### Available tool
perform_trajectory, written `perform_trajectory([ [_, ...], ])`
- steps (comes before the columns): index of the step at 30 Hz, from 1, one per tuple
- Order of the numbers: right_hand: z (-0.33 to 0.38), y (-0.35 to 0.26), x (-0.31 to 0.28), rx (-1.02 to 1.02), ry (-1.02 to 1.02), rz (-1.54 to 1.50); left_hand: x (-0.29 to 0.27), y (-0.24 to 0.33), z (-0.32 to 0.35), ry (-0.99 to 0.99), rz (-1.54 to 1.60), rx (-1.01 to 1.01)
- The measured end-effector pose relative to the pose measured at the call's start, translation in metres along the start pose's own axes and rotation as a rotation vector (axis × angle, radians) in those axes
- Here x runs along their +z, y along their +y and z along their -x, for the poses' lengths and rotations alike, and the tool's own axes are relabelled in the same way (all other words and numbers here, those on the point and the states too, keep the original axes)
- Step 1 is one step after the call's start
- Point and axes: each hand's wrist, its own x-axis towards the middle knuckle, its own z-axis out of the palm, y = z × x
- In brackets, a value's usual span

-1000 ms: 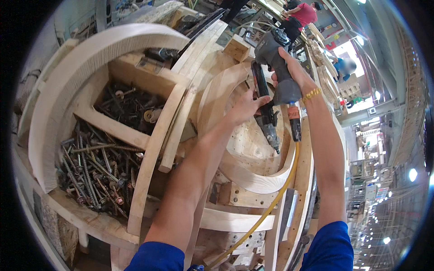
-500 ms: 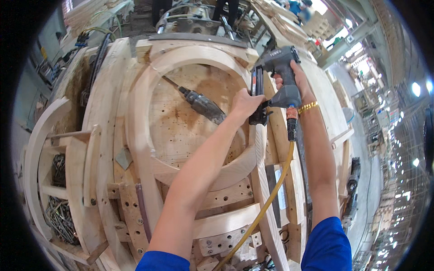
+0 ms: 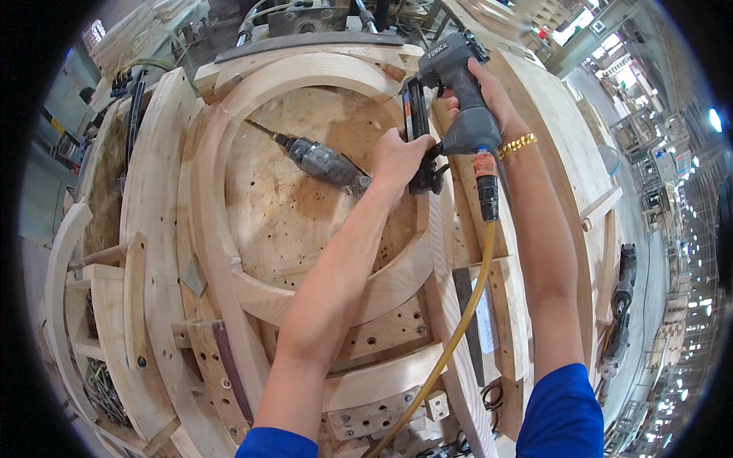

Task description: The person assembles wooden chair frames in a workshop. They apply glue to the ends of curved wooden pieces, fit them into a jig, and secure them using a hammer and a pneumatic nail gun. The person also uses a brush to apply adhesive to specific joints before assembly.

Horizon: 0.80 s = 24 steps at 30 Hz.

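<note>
Some metal fasteners (image 3: 101,389) sit in a wooden bin (image 3: 114,328), lower left. Approx. centre, a wooden frame (image 3: 208,183) rings a hole-pocked worktop (image 3: 279,229); its curved & straight pcs. lie end to end, so layout looks done, but can't tell if joints are fixed. Drill (image 3: 321,162) lies inside, bit toward upper left, no hand on it. L hand (image 3: 401,156), upper centre, is closed round the magazine (image 3: 416,114) of a nail gun (image 3: 462,76), whose nose is over the frame's rt side, contact unclear. Yellow hose (image 3: 466,320) runs to bottom edge. R hand (image 3: 492,99), upper rt of centre, grips the gun's handle. No nail heads discernible on frame; nailing prob. undone.
</note>
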Motion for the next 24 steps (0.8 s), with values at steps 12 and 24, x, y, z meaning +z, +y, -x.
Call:
perform_trajectory([
  [12,0.0,-0.005,-0.006,-0.005,-0.035,0.026,0.004,-0.002,-0.003,0.072,-0.154,0.056],
  [24,-0.006,-0.01,0.003,0.002,-0.017,0.069,0.007,-0.01,-0.015,0.068,-0.019,0.091],
])
